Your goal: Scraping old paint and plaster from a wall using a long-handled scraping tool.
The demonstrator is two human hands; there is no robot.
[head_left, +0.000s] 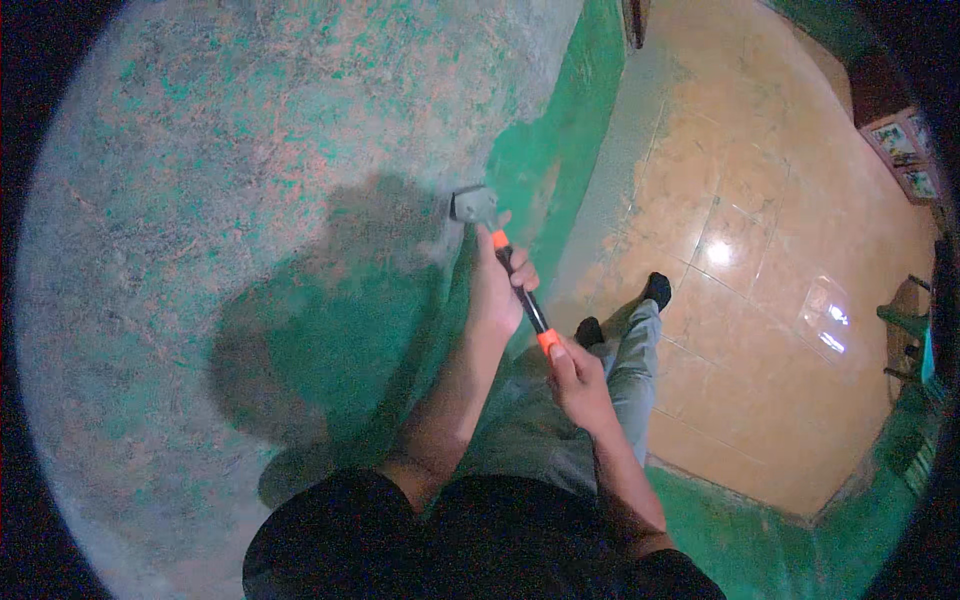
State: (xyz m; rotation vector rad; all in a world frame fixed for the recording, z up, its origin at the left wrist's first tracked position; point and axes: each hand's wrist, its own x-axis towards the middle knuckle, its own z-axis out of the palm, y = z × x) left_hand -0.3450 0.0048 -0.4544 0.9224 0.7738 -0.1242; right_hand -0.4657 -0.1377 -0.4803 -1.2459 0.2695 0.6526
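Observation:
A long-handled scraper (pixel 531 306) with a black and orange shaft and a grey head slants up to the left. Its head (pixel 474 205) is at the wall (pixel 250 130), beside the border of the green paint (pixel 540 165); whether the blade touches cannot be told. High on the shaft, just below the head, my left hand (pixel 496 292) is closed around the handle, thumb pointing along it. My right hand (pixel 581 386) grips the orange lower end. The wall is mostly stripped to mottled grey with green and pinkish flecks.
Pale dust (pixel 608 190) lies along the wall's foot, bordering the shiny beige tile floor (pixel 740 330). My feet in dark socks (pixel 657 290) are on the tiles. At the right edge are a green chair-like object (pixel 905 325) and a dark cabinet with framed pictures (pixel 895 145).

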